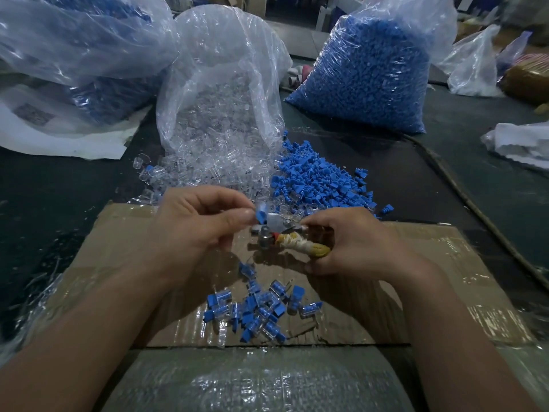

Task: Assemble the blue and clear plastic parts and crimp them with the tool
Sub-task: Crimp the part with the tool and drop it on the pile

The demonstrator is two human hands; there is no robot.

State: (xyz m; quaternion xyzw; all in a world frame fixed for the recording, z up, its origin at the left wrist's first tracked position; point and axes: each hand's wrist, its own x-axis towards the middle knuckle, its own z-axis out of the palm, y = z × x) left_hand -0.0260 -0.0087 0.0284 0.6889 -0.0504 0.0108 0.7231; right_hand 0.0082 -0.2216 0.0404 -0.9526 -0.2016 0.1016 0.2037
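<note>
Pinching a small blue part (260,216) between thumb and forefinger, the left hand (196,224) holds it against the grey metal head of the crimping tool (277,223). Motion blur makes it hard to say whether a clear piece is already fitted to it. The right hand (353,242) is curled tightly round the tool's handle, which is wrapped in yellowish cord.

Both hands are over a taped cardboard sheet (421,263). Nearer the person, a small heap of joined pieces (258,310), blue and clear together, lies on it. Beyond the hands, a pile of loose blue parts (315,179) lies on the dark surface (59,188), just beside the clear parts (208,168) spilling from an open plastic bag (225,69). Farther back, a full bag of blue parts (365,72) stands on the right and another bag (74,49) on the left. A dark cable (463,191) runs along the surface at the right.
</note>
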